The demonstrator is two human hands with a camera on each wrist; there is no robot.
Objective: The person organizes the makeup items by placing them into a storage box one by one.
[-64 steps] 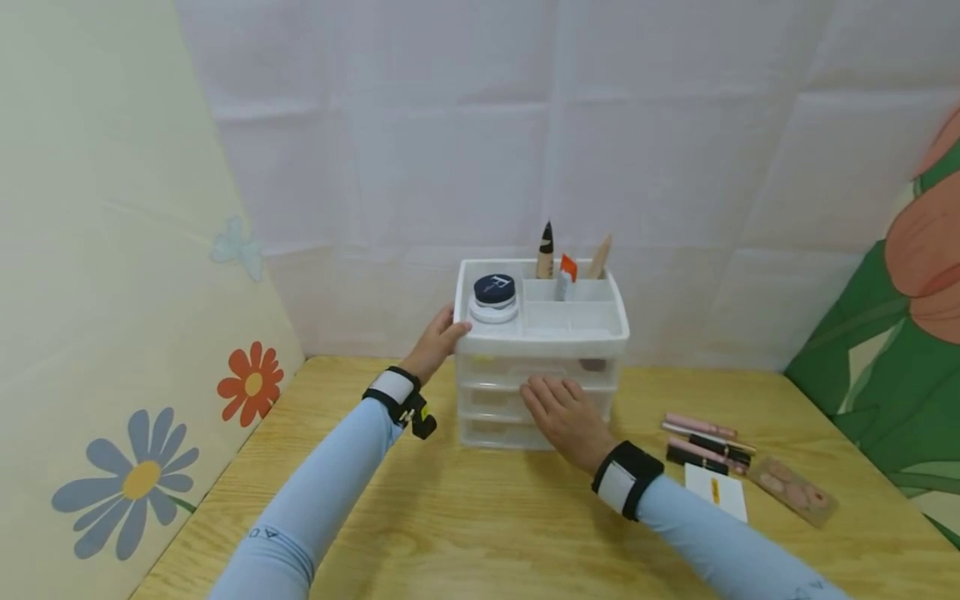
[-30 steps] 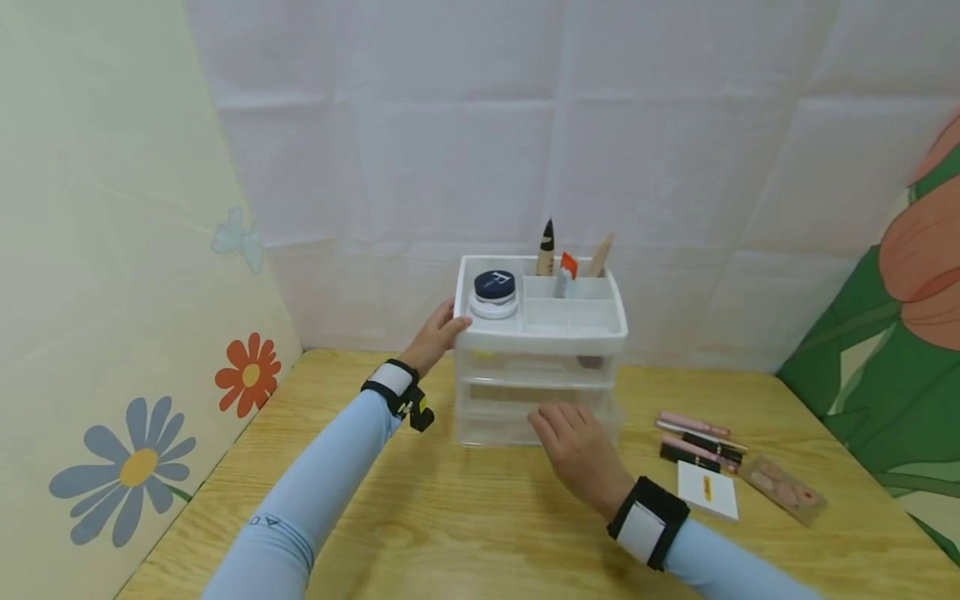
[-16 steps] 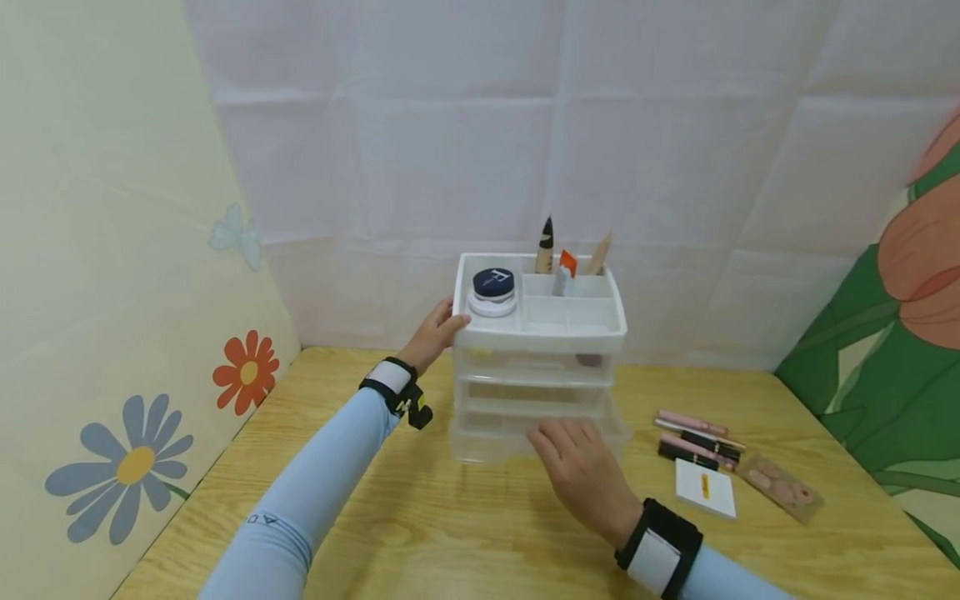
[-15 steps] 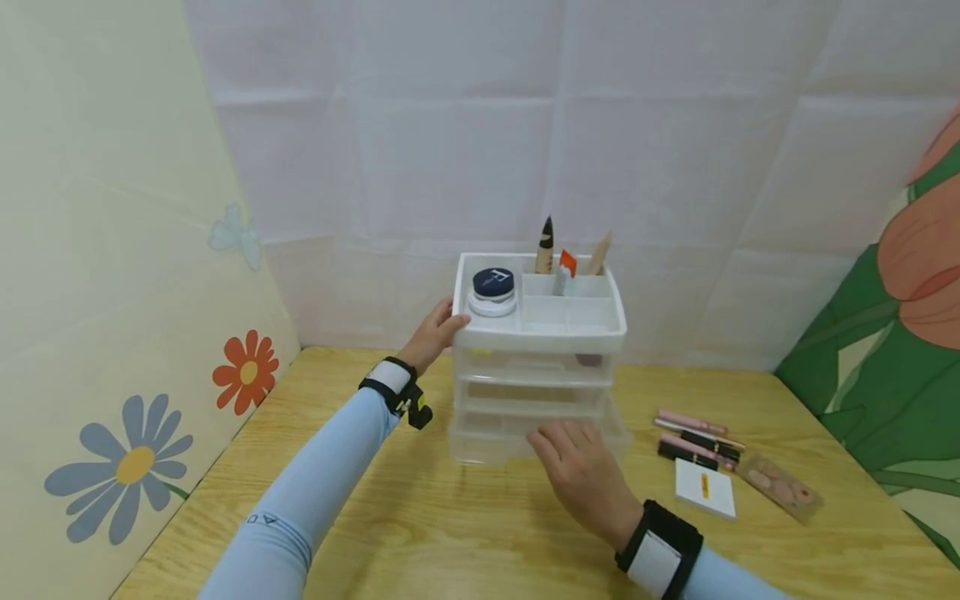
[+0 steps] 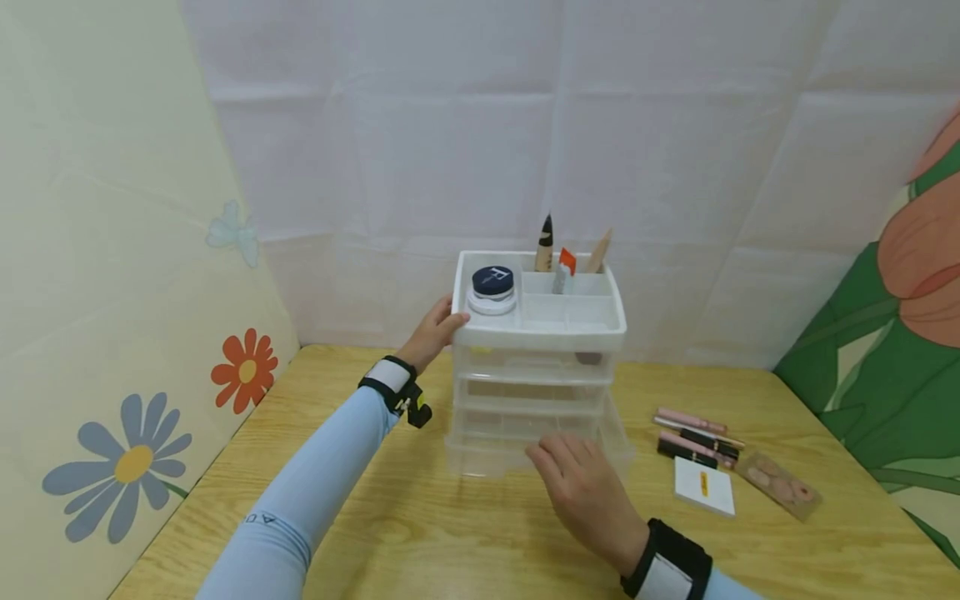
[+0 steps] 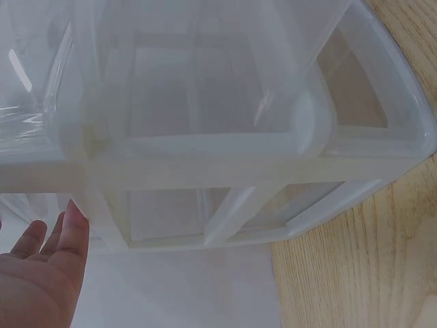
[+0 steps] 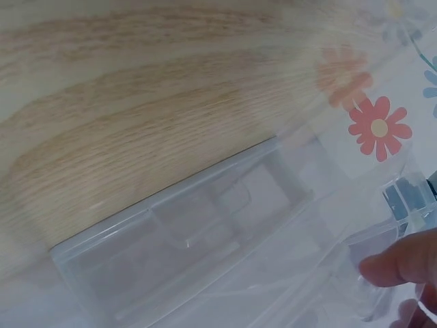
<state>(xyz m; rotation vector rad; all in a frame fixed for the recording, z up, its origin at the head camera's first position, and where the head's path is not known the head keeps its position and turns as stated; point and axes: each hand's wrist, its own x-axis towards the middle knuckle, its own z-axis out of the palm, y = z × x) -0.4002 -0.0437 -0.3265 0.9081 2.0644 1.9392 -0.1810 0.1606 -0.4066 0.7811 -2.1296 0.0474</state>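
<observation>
A white plastic drawer organizer [image 5: 538,342] stands at the back of the wooden table. My left hand [image 5: 433,335] grips its upper left corner, thumb on the front rim and fingers along the side. A clear drawer [image 5: 487,460], apparently the middle one, sticks out of the front. My right hand [image 5: 583,498] holds that drawer's front edge, its fingers curled over it; in the right wrist view the thumb [image 7: 396,266] lies by the clear plastic. On the organizer's top are a dark-lidded round jar [image 5: 492,282], a black-tipped tube [image 5: 545,246] and an orange-capped item [image 5: 567,262].
Several pink and black cosmetic tubes [image 5: 697,437] lie on the table [image 5: 420,533] to the right. Beside them are a white square box [image 5: 705,486] and a patterned flat palette [image 5: 780,486]. A white cloth [image 5: 390,167] hangs behind, with flowered panels at both sides.
My right hand has moved toward me and down in view, drawing the clear drawer out of the organizer. The left hand keeps its grip on the corner.
</observation>
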